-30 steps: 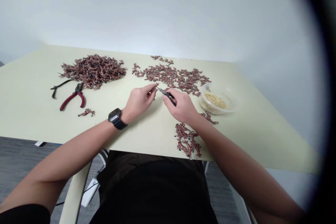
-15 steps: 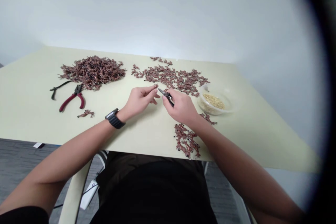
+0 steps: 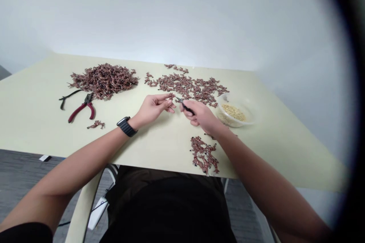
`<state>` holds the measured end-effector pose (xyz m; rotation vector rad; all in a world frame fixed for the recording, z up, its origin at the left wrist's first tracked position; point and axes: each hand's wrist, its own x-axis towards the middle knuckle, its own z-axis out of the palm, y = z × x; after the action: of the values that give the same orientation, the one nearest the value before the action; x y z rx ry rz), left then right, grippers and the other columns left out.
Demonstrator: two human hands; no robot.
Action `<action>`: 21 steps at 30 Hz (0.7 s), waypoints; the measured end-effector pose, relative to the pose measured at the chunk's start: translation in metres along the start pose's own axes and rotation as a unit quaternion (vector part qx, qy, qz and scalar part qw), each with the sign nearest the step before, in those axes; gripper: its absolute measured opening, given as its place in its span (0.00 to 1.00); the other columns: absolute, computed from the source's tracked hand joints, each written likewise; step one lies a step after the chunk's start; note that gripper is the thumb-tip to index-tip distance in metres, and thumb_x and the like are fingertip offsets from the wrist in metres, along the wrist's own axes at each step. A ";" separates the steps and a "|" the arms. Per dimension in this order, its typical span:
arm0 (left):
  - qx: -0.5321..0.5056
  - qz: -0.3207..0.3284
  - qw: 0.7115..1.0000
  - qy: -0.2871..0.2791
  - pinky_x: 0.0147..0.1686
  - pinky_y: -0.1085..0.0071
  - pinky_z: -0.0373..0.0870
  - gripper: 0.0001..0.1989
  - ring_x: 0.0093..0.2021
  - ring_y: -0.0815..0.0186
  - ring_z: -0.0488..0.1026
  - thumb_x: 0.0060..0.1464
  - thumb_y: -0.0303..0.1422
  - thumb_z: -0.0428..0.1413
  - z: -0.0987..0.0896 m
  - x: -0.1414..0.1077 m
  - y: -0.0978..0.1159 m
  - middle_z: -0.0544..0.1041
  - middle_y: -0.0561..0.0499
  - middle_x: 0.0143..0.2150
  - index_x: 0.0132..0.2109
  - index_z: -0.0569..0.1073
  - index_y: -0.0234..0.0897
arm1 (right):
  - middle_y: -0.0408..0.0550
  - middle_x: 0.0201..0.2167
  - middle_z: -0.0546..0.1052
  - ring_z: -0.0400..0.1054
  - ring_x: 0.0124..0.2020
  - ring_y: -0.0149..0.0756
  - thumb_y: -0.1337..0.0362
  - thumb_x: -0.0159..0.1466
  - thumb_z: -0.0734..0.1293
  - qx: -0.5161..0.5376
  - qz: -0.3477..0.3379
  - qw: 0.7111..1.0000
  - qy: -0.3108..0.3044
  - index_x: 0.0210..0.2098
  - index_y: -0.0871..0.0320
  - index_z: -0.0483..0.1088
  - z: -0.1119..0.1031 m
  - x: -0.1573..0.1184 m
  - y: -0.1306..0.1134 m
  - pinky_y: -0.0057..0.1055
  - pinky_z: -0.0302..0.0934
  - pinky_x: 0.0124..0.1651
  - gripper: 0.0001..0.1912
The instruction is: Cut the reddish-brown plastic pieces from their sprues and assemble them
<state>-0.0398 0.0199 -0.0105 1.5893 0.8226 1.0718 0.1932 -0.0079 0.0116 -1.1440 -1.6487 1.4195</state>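
My left hand [image 3: 155, 107], with a dark watch on its wrist, pinches a small brown animal-shaped figurine [image 3: 171, 96] between thumb and fingertips. My right hand [image 3: 199, 114] is closed around black-handled needle-nose pliers [image 3: 187, 109], whose thin tips point left, close to the figurine; whether they touch it I cannot tell. Just beyond both hands, many loose brown figurines [image 3: 182, 84] are spread over the table. Closer to me, below my right wrist, lies a smaller group of figurines [image 3: 203, 155].
A dense heap of figurines [image 3: 105, 79] stands at the back left. In front of it lie red-handled pliers [image 3: 91, 110], a black bent tool [image 3: 63, 100] and a single figurine [image 3: 97, 124]. On the right, a clear plastic bowl [image 3: 249, 121] holds small gold-coloured pieces [image 3: 232, 112].
My right hand and the pliers have drawn slightly right, away from my left fingers. The left hand keeps its pinch on the figurine. The whole view has shifted a little.
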 end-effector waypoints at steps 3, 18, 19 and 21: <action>-0.104 -0.069 0.992 -0.018 0.42 0.69 0.81 0.21 0.34 0.66 0.84 0.62 0.44 0.67 0.000 0.001 -0.002 0.86 0.39 0.44 0.52 0.82 0.30 | 0.43 0.29 0.68 0.58 0.29 0.35 0.50 0.73 0.63 -0.238 -0.157 0.951 0.123 0.37 0.54 0.68 0.002 0.001 0.006 0.34 0.51 0.34 0.15; -0.203 -0.114 0.971 -0.056 0.33 0.79 0.77 0.15 0.28 0.74 0.80 0.62 0.41 0.68 -0.002 -0.001 0.005 0.85 0.45 0.40 0.43 0.83 0.31 | 0.51 0.41 0.78 0.69 0.39 0.43 0.54 0.76 0.61 -0.410 -0.232 0.871 0.140 0.50 0.55 0.72 0.004 0.000 0.017 0.38 0.61 0.44 0.14; -0.205 -0.113 0.971 -0.056 0.32 0.79 0.77 0.15 0.28 0.74 0.80 0.62 0.41 0.68 -0.002 -0.001 0.004 0.85 0.45 0.40 0.43 0.83 0.31 | 0.51 0.41 0.78 0.70 0.39 0.43 0.54 0.75 0.61 -0.413 -0.232 0.869 0.142 0.50 0.55 0.72 0.004 0.000 0.016 0.38 0.62 0.44 0.14; -0.207 -0.115 0.970 -0.052 0.32 0.80 0.76 0.15 0.27 0.75 0.79 0.62 0.41 0.68 -0.002 -0.001 0.004 0.85 0.45 0.40 0.42 0.83 0.31 | 0.52 0.43 0.78 0.70 0.39 0.43 0.54 0.75 0.62 -0.420 -0.233 0.865 0.148 0.52 0.55 0.72 0.004 -0.001 0.015 0.38 0.62 0.45 0.15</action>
<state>-0.0418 0.0190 -0.0068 1.1566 0.6432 0.9142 0.1925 -0.0104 -0.0038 -1.1874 -2.1693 0.1629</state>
